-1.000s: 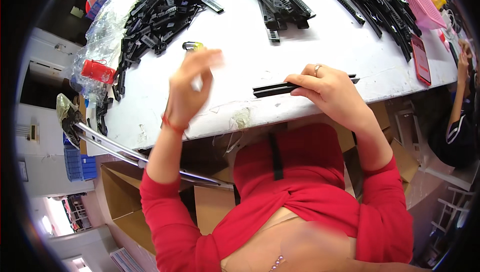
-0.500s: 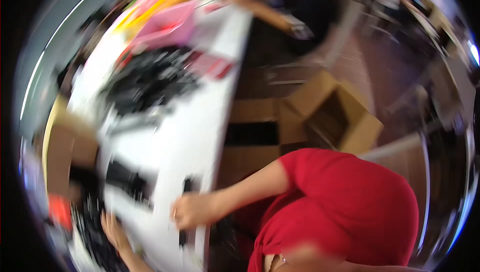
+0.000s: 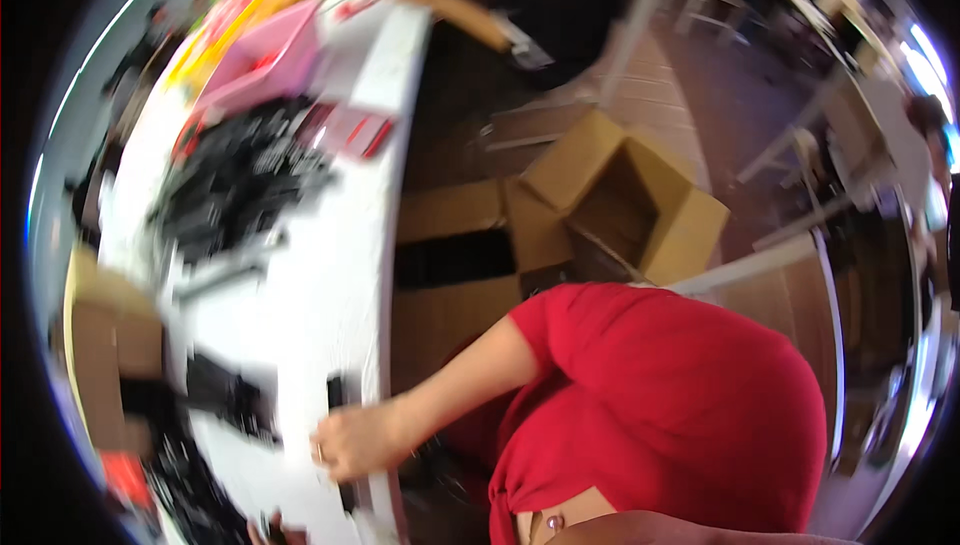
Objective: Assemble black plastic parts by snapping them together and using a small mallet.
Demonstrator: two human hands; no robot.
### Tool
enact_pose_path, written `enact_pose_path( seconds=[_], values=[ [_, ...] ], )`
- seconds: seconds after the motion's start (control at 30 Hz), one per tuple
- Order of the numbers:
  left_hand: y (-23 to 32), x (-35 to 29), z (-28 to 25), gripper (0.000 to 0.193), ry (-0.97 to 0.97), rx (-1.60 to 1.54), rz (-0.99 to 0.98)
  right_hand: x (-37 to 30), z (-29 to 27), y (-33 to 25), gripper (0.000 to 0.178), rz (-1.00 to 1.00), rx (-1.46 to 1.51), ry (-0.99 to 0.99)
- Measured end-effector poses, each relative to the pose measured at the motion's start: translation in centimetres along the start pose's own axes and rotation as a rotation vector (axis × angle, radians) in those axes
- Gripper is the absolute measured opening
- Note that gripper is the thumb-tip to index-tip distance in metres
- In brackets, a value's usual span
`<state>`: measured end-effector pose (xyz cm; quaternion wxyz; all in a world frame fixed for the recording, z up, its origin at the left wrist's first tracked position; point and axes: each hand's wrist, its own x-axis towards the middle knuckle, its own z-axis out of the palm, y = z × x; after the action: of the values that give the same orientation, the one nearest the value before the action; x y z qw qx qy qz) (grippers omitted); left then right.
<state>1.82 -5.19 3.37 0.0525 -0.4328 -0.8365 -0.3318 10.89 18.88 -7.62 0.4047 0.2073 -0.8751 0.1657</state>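
My right hand [image 3: 355, 442] is closed, knuckles up, near the table's front edge. It rests over a narrow black strip [image 3: 336, 393], whose ends show on either side of the fist. Low in the picture, partly cut off by the lower edge, is my left hand [image 3: 275, 530]; its fingers look curled round something small and dark that blur hides. Beside it lies a heap of black pieces [image 3: 185, 475]. A smaller black bundle [image 3: 230, 397] sits on the white table [image 3: 340, 245], left of my right hand.
Farther along the table are a large black pile [image 3: 240, 180], a red and white packet [image 3: 350, 130] and a pink bin [image 3: 265, 55]. A cardboard box [image 3: 112, 355] stands at the left. Open cartons [image 3: 640, 205] stand right of the table. A co-worker's arm [image 3: 455, 20] reaches in beyond.
The view has swung, shifting the scene leftward. My left hand has left the black heap, where it lay spread, and moved toward the lower edge. My right hand stays over the strip.
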Motion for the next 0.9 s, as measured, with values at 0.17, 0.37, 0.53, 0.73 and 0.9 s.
enact_pose_path(
  seconds=[0.17,0.37,0.53,0.73,0.9],
  values=[
    [0.7,-3.7,3.3,0.035,0.08,-0.013,-0.199,-0.8,-2.5,0.8,0.021,0.085,0.092,0.03],
    [1.3,-6.2,4.2,0.031,0.343,0.065,-0.29,0.6,-4.2,0.0,0.027,0.208,0.107,-0.246],
    [0.2,-7.7,5.3,0.031,0.306,0.206,-0.301,0.9,-3.8,-0.1,0.026,0.182,0.097,-0.236],
    [0.4,-8.2,1.4,0.044,0.379,0.138,-0.374,1.5,-4.1,-0.9,0.023,0.155,0.08,-0.19],
    [-0.7,-9.5,2.9,0.025,0.496,-0.078,-0.364,0.4,-4.3,-0.6,0.025,0.208,0.053,-0.23]
  ],
)
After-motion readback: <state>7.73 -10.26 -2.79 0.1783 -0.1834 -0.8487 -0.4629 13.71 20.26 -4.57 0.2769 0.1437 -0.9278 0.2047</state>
